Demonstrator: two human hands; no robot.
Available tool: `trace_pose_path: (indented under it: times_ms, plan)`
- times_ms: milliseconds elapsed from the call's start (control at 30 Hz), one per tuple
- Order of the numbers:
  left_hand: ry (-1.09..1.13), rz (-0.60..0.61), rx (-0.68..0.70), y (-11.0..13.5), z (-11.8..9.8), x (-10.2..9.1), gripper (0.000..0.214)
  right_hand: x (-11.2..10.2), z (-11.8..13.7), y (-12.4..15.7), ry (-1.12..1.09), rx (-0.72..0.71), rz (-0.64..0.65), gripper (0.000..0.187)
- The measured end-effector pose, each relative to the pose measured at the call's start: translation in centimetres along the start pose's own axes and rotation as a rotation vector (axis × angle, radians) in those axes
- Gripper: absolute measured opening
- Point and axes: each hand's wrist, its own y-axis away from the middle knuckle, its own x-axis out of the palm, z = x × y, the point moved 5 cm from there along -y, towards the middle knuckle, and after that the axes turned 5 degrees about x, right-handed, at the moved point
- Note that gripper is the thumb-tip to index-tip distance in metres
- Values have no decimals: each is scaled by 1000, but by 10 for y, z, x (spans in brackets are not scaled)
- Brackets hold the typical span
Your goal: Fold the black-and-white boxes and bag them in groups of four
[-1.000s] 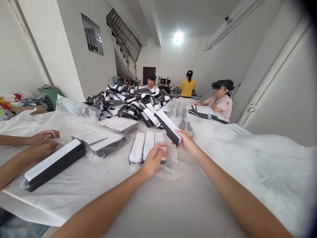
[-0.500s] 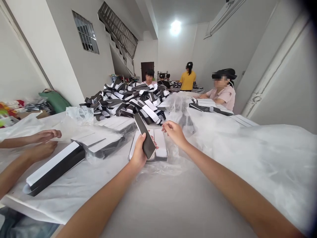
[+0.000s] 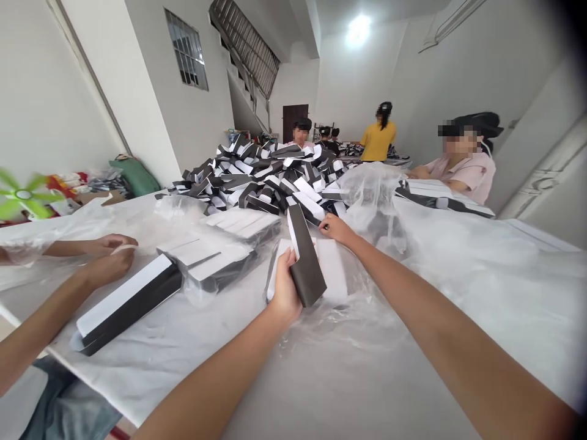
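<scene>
My left hand (image 3: 287,286) is closed around a long black-and-white folded paper piece (image 3: 308,269), its black face toward me and its far end tilted up. Below it, white pieces (image 3: 337,275) lie side by side in a clear plastic bag (image 3: 353,290). My right hand (image 3: 338,231) is just beyond the bag, at the near edge of a large pile of similar pieces (image 3: 270,177). Its fingers are curled together; whatever they pinch, if anything, is too small to make out.
At the left, another person's hands (image 3: 112,260) are beside a stacked row of pieces (image 3: 128,299) and bagged stacks (image 3: 206,260). Plastic sheeting (image 3: 481,281) covers the right side. A person in pink (image 3: 468,168) sits at the right, and one in yellow (image 3: 378,140) stands farther back.
My view has swung left, so everything sits farther right. My left hand has turned the paper piece more upright. My right hand's fingers have curled in, close to the pile.
</scene>
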Motion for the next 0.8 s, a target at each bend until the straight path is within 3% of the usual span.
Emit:
trace_pose_path:
  times_ms: [233,400,500,567,633,700,800]
  plan:
    - [117,22,-51,3,-2,3,43,-43,4,64,-724,297,-206,18]
    - [45,-40,8,5,-17,2,37,-77,33,114,-1039,348,-130,15]
    - [-32,-17,65,3,-24,0,43,-92,57,135,-1204,367,64,14]
    - [-100,-42,73,1,-26,-4,51,-103,71,145,-1212,379,221,17]
    - [-196,-99,64,-1,-27,-8,50,-121,80,151,-1100,353,295,19]
    - [-319,-114,68,0,-26,-7,45,-144,86,154,-992,292,280,19]
    - [-483,-40,72,7,-22,4,42,-178,92,159,-950,217,191,15]
